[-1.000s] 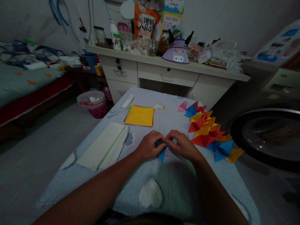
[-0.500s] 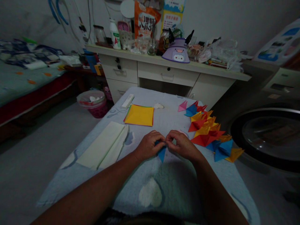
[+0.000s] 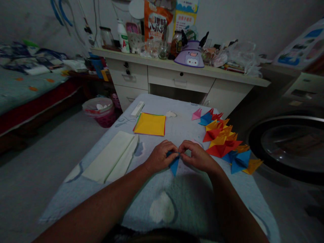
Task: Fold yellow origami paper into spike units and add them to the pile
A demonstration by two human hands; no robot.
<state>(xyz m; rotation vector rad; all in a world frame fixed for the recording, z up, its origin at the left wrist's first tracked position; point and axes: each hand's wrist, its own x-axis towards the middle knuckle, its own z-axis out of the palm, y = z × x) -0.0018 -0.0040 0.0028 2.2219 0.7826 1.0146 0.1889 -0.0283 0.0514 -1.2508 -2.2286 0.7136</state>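
Observation:
A piece of folded blue origami paper (image 3: 174, 166) is pinched between my two hands above the cloth-covered table (image 3: 192, 199), one pointed end hanging down toward me. My left hand (image 3: 163, 155) is closed on its left part, thumb and fingers pressed together. The fingertips of my right hand (image 3: 193, 155) pinch the tip at the right, touching the left fingertips. Fingers cover most of the upper paper. Beyond the left hand lies a stack of square origami paper (image 3: 150, 124), yellow on top. Right of my hands stand several folded paper cranes (image 3: 222, 148) in red, yellow, blue and pink.
A folded pale cloth or paper (image 3: 111, 157) lies at the table's left, with a small white box (image 3: 137, 109) farther back. Behind stands a white desk (image 3: 182, 79) bearing a purple visor (image 3: 190, 55). A waste bin (image 3: 100, 111) is left; a washing machine (image 3: 291, 145) is right.
Both hands stay nearly in place, still pinching the blue paper. The whole view has shifted very slightly; nothing else has visibly moved.

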